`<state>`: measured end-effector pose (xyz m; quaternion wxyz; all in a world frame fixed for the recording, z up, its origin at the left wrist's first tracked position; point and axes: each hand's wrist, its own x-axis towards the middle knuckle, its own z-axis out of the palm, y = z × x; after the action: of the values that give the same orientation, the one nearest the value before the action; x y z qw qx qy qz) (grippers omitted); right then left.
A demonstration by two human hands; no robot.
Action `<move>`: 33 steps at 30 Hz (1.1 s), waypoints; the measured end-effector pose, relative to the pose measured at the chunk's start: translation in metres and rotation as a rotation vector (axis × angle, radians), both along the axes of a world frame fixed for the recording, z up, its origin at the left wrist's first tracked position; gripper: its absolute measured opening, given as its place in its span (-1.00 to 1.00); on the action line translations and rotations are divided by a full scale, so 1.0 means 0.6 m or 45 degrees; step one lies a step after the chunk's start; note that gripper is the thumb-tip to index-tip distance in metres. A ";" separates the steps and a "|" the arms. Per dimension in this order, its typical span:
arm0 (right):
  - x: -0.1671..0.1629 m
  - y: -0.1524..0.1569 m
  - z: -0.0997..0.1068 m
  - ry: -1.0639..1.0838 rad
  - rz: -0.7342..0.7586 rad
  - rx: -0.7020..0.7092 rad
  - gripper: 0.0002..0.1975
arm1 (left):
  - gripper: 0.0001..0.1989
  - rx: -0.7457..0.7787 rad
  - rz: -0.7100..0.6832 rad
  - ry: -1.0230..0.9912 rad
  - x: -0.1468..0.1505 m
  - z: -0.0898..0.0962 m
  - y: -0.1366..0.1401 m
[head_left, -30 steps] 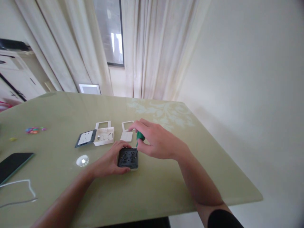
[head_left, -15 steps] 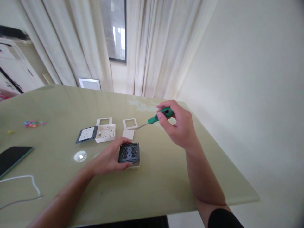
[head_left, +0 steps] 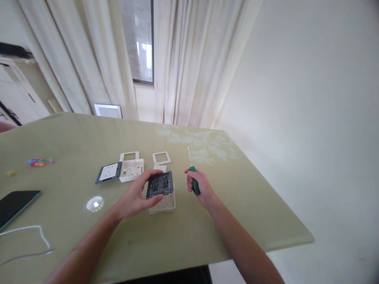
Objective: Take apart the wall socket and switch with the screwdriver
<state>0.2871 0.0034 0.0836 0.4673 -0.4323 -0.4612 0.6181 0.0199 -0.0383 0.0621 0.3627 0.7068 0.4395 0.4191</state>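
Observation:
My left hand (head_left: 135,198) grips a dark grey wall switch module (head_left: 160,184) by its far and near edges. The module is tilted above a white mounting box (head_left: 168,203), whose inside partly shows beneath it. In my right hand (head_left: 203,187) is a screwdriver, its green handle (head_left: 195,185) wrapped by the fingers and its thin metal shaft pointing up and away. Just behind the module lie a white square frame (head_left: 161,158) and a white plate (head_left: 160,168), the plate partly covered by the module.
To the left are a second open white box (head_left: 132,170), a socket panel (head_left: 108,172) leaning against it and another white frame (head_left: 136,155). A clear dome (head_left: 95,204), a phone (head_left: 17,205), a white cable (head_left: 41,236) and small colourful pieces (head_left: 38,161) lie farther left.
The switch module has come up off its white box in my left hand. My right hand has lowered toward me, and the screwdriver tip has swung from pointing left to pointing up.

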 end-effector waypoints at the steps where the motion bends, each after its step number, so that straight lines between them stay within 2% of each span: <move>1: -0.006 -0.008 -0.007 0.012 0.015 -0.023 -0.61 | -0.30 0.055 0.035 0.046 0.007 0.005 -0.001; 5: -0.023 -0.027 -0.015 0.066 0.090 -0.055 -0.47 | -0.36 0.276 0.152 0.183 0.040 0.026 -0.003; 9: -0.028 -0.032 -0.014 0.162 0.042 -0.009 -0.35 | -0.46 0.411 0.204 0.306 0.073 0.041 0.000; 13: -0.025 -0.034 -0.014 0.192 -0.070 0.031 -0.39 | -0.39 0.477 0.249 0.380 0.096 0.048 0.004; 17: -0.021 -0.033 -0.015 0.174 -0.180 0.046 -0.47 | -0.34 0.457 0.262 0.305 0.113 0.049 0.013; 22: -0.019 -0.030 -0.019 0.095 -0.325 0.086 -0.53 | -0.30 0.302 0.263 0.075 0.141 0.037 0.020; 24: -0.017 -0.030 -0.019 0.046 -0.387 0.124 -0.54 | -0.30 0.262 0.332 -0.055 0.156 0.029 0.015; 26: -0.016 -0.033 -0.017 -0.017 -0.453 0.189 -0.54 | -0.32 0.144 0.433 -0.297 0.176 0.023 0.007; 28: -0.016 -0.039 -0.014 -0.089 -0.516 0.285 -0.57 | -0.43 -0.112 0.486 -0.771 0.197 0.022 0.003; 30: -0.018 -0.049 -0.014 -0.160 -0.564 0.401 -0.62 | -0.65 -0.378 0.465 -1.285 0.217 0.026 0.007; 31: -0.019 -0.054 -0.015 -0.221 -0.573 0.516 -0.67 | -0.74 -0.454 0.454 -1.447 0.225 0.029 0.011; 33: -0.020 -0.063 -0.019 -0.411 -0.539 0.884 -0.79 | -0.71 -0.542 0.458 -1.619 0.233 0.035 0.023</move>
<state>0.2753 -0.0347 0.0719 0.6231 -0.4257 -0.6100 0.2415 0.1597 -0.0247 0.0831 0.6056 0.1536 0.3245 0.7102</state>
